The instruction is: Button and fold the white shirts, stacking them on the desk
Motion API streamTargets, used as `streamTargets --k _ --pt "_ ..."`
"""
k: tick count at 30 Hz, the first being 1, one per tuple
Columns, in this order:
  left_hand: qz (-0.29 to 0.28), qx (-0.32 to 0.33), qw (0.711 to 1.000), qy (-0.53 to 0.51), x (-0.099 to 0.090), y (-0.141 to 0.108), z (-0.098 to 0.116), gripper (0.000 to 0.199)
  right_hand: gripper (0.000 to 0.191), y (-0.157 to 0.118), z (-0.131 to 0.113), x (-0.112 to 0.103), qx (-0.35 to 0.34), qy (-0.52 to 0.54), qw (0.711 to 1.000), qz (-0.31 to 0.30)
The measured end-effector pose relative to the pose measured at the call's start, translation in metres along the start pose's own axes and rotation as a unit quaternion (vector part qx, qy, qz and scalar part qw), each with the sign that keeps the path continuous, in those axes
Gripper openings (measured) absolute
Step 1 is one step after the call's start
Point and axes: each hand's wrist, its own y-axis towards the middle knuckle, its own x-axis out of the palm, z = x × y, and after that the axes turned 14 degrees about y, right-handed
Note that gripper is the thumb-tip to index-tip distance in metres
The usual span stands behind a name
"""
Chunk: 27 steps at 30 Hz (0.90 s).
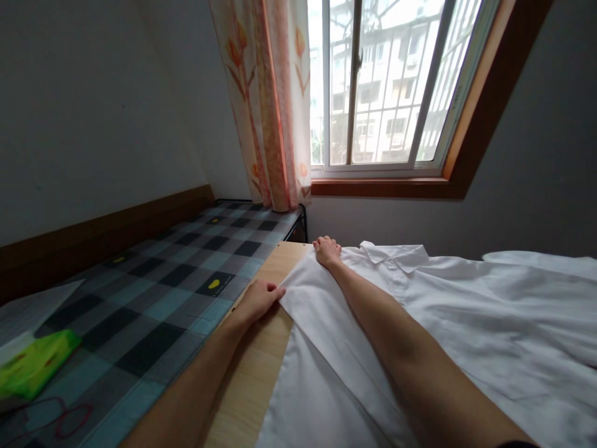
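head view: the white shirt (448, 305) lies spread over the right part of the pale wooden board (254, 392) and reaches well to the right of the board's bare strip, its collar (394, 256) near the board's far end, on the right. the left hand (261, 295) is above the bare strip of the board, its thumb and forefinger closed in a narrow pinch on the pointed edge of the white shirt. the right hand (328, 250) is at the far end of the board, touching the white shirt with its fingers curled down; whether cloth is held in them, i cannot tell. left of the board lies a checked cover (186, 280), and on it, well apart from the board, are a sheet of paper (40, 308), a bright yellow-green packet (44, 361) and a thin red looped thing (73, 420), blurred. beyond the board hangs a flowered curtain (275, 106), with a barred window (387, 93) to the right of it.
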Motion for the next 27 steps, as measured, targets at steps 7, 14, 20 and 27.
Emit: streamTargets --k 7,14,20,27 --pt "0.093 -0.048 0.955 0.277 -0.003 -0.018 0.02 0.033 0.037 -0.019 -0.006 -0.022 -0.044 0.025 0.998 0.021" --pt "0.208 0.132 0.904 0.35 -0.005 -0.04 0.051 0.028 0.05 -0.16 0.034 -0.106 -0.213 -0.007 0.974 -0.08" --pt "0.06 0.298 0.9 0.312 0.031 0.002 0.096 0.054 0.072 -0.325 0.073 -0.161 -0.332 -0.099 0.927 -0.146" --pt "-0.003 0.218 0.922 0.319 0.057 0.062 0.099 0.077 0.07 -0.383 0.099 -0.161 -0.444 -0.201 0.872 -0.049"
